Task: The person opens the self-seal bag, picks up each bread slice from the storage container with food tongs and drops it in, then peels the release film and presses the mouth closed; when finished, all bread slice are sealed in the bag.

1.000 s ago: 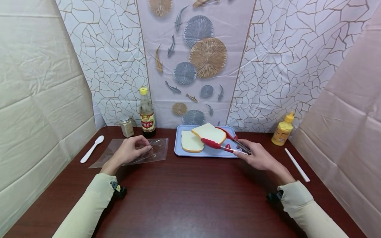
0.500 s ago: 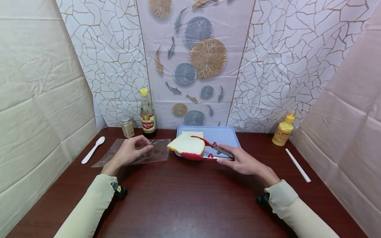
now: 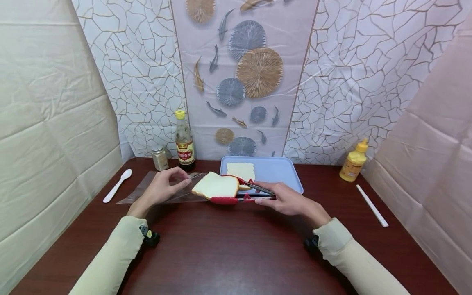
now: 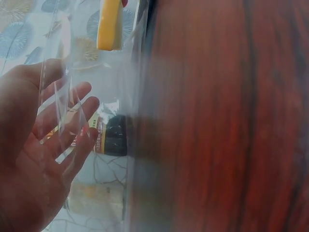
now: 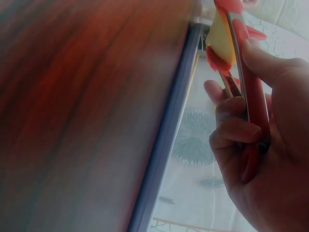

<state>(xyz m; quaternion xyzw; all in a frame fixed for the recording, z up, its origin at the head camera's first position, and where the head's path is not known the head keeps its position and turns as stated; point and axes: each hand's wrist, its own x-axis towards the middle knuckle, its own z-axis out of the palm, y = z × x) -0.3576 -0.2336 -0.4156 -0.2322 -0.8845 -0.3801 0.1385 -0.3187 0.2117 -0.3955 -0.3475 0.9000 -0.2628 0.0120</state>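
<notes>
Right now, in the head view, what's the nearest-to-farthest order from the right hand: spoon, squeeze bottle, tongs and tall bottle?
1. Tongs: gripped in the right hand.
2. Squeeze bottle: farther back, to the right.
3. Tall bottle: toward the back left.
4. Spoon: at the far left.

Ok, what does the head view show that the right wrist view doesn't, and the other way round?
Only the head view: the tall bottle, glass jar, white spoon, yellow squeeze bottle and white stick.
Only the right wrist view: the palm side of the right hand and the red loop at the end of the tongs.
Both: that hand gripping the tongs, the bread slice they hold, the table and patterned backdrop.
</notes>
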